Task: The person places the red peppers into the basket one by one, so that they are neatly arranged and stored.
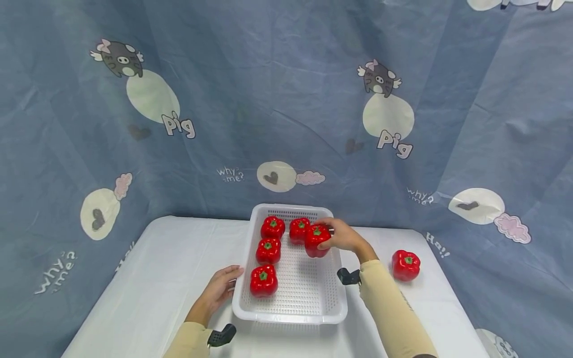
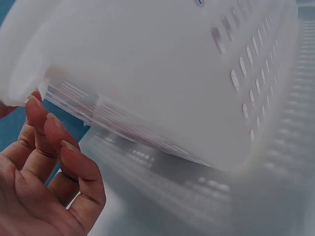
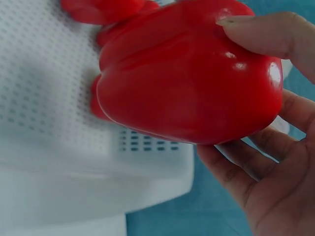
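My right hand (image 1: 343,235) grips a red bell pepper (image 1: 317,243) over the back right part of a white plastic basket (image 1: 293,318). In the right wrist view the thumb lies across one side of the pepper (image 3: 192,73) and the fingers are round the other. My left hand (image 1: 219,287) holds the basket's left rim; in the left wrist view its curled fingertips (image 2: 81,160) are at the rim's edge. Inside the basket, three bell peppers stand in a row along the left, the nearest pepper (image 1: 263,281) toward the front. Another pepper (image 1: 299,230) sits beside the held one, partly overlapped.
A single red bell pepper (image 1: 405,265) stands on the white table (image 1: 188,248), right of the basket and beyond the right sleeve. Behind the table hangs a blue curtain (image 1: 277,109) with cartoon prints. The basket stands near the table's back edge.
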